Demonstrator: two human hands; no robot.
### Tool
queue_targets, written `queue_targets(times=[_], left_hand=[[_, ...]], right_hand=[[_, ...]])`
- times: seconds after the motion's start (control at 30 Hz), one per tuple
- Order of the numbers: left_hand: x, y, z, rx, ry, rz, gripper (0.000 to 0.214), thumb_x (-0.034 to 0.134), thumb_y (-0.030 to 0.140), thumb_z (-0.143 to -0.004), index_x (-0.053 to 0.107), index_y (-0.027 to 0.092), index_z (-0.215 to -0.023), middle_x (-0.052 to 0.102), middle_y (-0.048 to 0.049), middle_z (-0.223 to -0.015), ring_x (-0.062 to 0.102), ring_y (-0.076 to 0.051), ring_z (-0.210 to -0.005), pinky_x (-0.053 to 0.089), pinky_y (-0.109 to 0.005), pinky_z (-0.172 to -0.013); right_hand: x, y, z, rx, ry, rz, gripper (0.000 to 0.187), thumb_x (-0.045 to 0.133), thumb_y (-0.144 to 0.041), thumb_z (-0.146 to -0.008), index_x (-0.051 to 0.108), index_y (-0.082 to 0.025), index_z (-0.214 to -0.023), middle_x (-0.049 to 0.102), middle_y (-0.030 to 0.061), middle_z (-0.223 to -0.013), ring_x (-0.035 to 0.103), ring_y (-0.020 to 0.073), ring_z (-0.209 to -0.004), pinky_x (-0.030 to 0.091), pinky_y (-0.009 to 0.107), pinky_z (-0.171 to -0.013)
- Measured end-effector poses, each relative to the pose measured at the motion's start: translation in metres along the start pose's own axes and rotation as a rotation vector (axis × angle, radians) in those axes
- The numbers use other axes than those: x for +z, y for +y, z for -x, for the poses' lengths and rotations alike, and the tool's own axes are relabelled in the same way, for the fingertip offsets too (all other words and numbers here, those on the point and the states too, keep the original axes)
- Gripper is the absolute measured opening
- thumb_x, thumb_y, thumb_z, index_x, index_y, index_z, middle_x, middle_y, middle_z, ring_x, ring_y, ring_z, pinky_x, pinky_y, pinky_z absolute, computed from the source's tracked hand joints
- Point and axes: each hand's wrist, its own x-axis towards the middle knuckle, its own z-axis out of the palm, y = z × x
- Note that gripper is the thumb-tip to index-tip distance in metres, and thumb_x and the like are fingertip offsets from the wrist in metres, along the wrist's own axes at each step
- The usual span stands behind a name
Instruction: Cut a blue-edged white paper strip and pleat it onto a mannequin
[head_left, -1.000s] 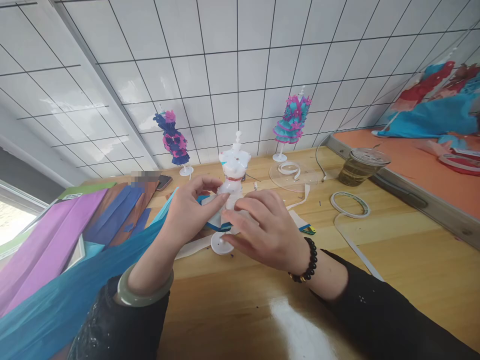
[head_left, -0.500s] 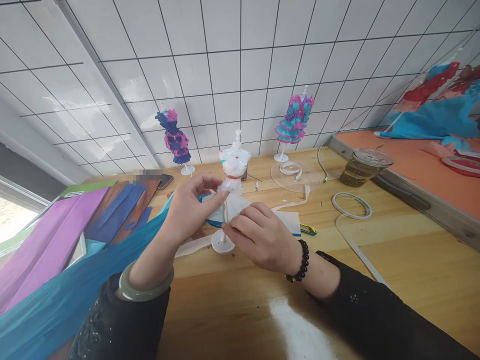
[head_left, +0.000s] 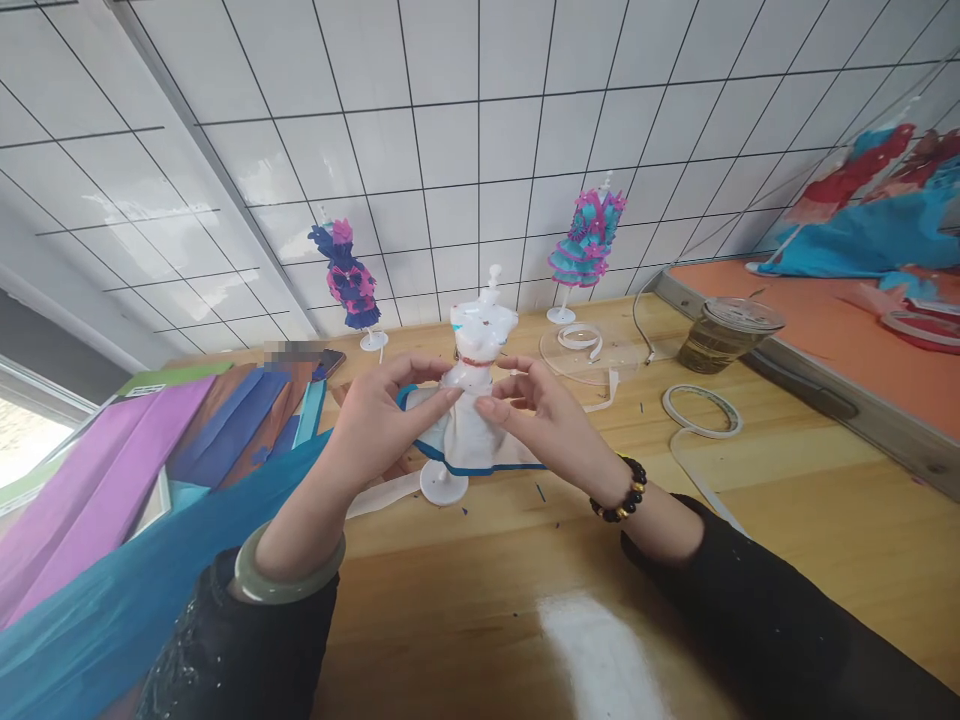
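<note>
A small white dress form (head_left: 484, 325) leans slightly to the right on its round white base (head_left: 444, 483), a red line circling its waist. Around its lower part hangs a white skirt piece (head_left: 472, 432) edged in blue. My left hand (head_left: 386, 415) pinches the skirt's upper edge at the form's left side, thumb in front. On the right, my right hand (head_left: 544, 415) holds the same edge between thumb and fingers. Both thumbs point toward each other just below the waist. The fingertips behind the skirt are partly hidden.
Two dressed mini forms, one navy and pink (head_left: 351, 280), one teal and pink (head_left: 589, 240), stand by the tiled wall. A tape roll (head_left: 703, 411) and a cup (head_left: 727, 335) are to the right. Blue crepe paper (head_left: 187, 560) and purple sheets (head_left: 112, 470) lie left.
My right hand has moved up from the skirt's lower front to its upper right edge. The skirt front now hangs in view, and the form's top has tilted right.
</note>
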Motion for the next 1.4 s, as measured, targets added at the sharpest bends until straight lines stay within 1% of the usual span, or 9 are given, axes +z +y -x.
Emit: queue_targets(times=[0.07, 0.17, 0.33, 0.43, 0.53, 0.8, 1.1, 1.23, 1.4], left_hand=[[0.001, 0.002, 0.001, 0.020, 0.004, -0.030, 0.022, 0.067, 0.035, -0.075, 0.068, 0.024, -0.094, 0.070, -0.0030, -0.099, 0.063, -0.021, -0.095, 0.050, -0.034, -0.083], [0.002, 0.005, 0.003, 0.074, 0.009, -0.134, 0.020, 0.065, 0.035, -0.077, 0.068, 0.025, -0.095, 0.070, -0.0011, -0.098, 0.064, -0.020, -0.094, 0.050, -0.031, -0.083], [0.005, 0.008, 0.005, 0.210, 0.021, -0.318, 0.021, 0.061, 0.032, -0.081, 0.066, 0.026, -0.100, 0.071, -0.0001, -0.095, 0.065, -0.018, -0.084, 0.050, -0.030, -0.079], [0.006, 0.008, 0.006, 0.240, 0.015, -0.356, 0.022, 0.058, 0.032, -0.082, 0.065, 0.026, -0.102, 0.071, -0.0012, -0.096, 0.065, -0.019, -0.084, 0.049, -0.032, -0.078], [0.008, 0.008, 0.007, 0.236, -0.004, -0.358, 0.023, 0.056, 0.031, -0.083, 0.064, 0.026, -0.104, 0.071, -0.0022, -0.098, 0.064, -0.020, -0.086, 0.049, -0.033, -0.079], [0.008, 0.008, 0.006, 0.166, -0.012, -0.289, 0.029, 0.066, 0.038, -0.076, 0.065, 0.027, -0.103, 0.070, -0.0018, -0.096, 0.064, -0.020, -0.084, 0.050, -0.032, -0.079], [0.009, 0.010, 0.005, 0.087, 0.015, -0.176, 0.021, 0.065, 0.030, -0.077, 0.066, 0.025, -0.097, 0.069, -0.0013, -0.096, 0.063, -0.019, -0.090, 0.050, -0.031, -0.080], [0.009, 0.008, 0.005, 0.089, 0.010, -0.171, 0.022, 0.065, 0.033, -0.077, 0.066, 0.026, -0.098, 0.070, -0.0013, -0.097, 0.063, -0.020, -0.090, 0.050, -0.032, -0.082], [0.007, 0.004, 0.004, 0.073, -0.013, -0.183, 0.028, 0.068, 0.038, -0.074, 0.067, 0.029, -0.101, 0.070, -0.0015, -0.098, 0.063, -0.023, -0.091, 0.050, -0.037, -0.084]], right_hand=[[0.000, -0.001, -0.001, 0.071, -0.077, -0.050, 0.061, 0.064, -0.050, -0.076, 0.040, -0.019, -0.124, 0.060, 0.0008, -0.081, 0.060, 0.0176, -0.081, 0.047, 0.033, -0.073], [0.000, -0.005, 0.001, 0.069, -0.045, 0.010, 0.066, 0.066, -0.051, -0.073, 0.042, -0.019, -0.125, 0.055, -0.0021, -0.073, 0.057, 0.0162, -0.074, 0.047, 0.031, -0.068], [0.002, -0.007, 0.004, 0.069, -0.024, 0.043, 0.063, 0.066, -0.052, -0.073, 0.044, -0.019, -0.122, 0.048, -0.0058, -0.064, 0.052, 0.0140, -0.061, 0.044, 0.028, -0.055], [0.003, -0.006, 0.004, 0.057, -0.020, 0.037, 0.059, 0.064, -0.050, -0.075, 0.043, -0.020, -0.122, 0.044, -0.0076, -0.060, 0.050, 0.0128, -0.057, 0.041, 0.025, -0.051], [0.004, -0.006, 0.006, 0.033, 0.015, 0.073, 0.057, 0.063, -0.047, -0.077, 0.043, -0.021, -0.123, 0.043, -0.0080, -0.059, 0.049, 0.0117, -0.055, 0.039, 0.024, -0.049], [0.005, -0.008, 0.008, -0.002, 0.045, 0.190, 0.054, 0.061, -0.046, -0.080, 0.043, -0.020, -0.123, 0.041, -0.0080, -0.059, 0.045, 0.0105, -0.053, 0.034, 0.023, -0.048], [0.007, -0.007, 0.009, -0.038, 0.027, 0.183, 0.048, 0.060, -0.041, -0.081, 0.045, -0.020, -0.121, 0.042, -0.0076, -0.059, 0.046, 0.0109, -0.053, 0.034, 0.023, -0.048], [0.007, -0.007, 0.010, -0.054, 0.016, 0.151, 0.040, 0.057, -0.036, -0.083, 0.048, -0.021, -0.119, 0.039, -0.0078, -0.059, 0.043, 0.0099, -0.052, 0.034, 0.023, -0.049], [0.006, -0.007, 0.010, -0.055, 0.038, 0.168, 0.042, 0.058, -0.038, -0.083, 0.050, -0.018, -0.119, 0.040, -0.0071, -0.058, 0.043, 0.0102, -0.052, 0.034, 0.024, -0.049]])
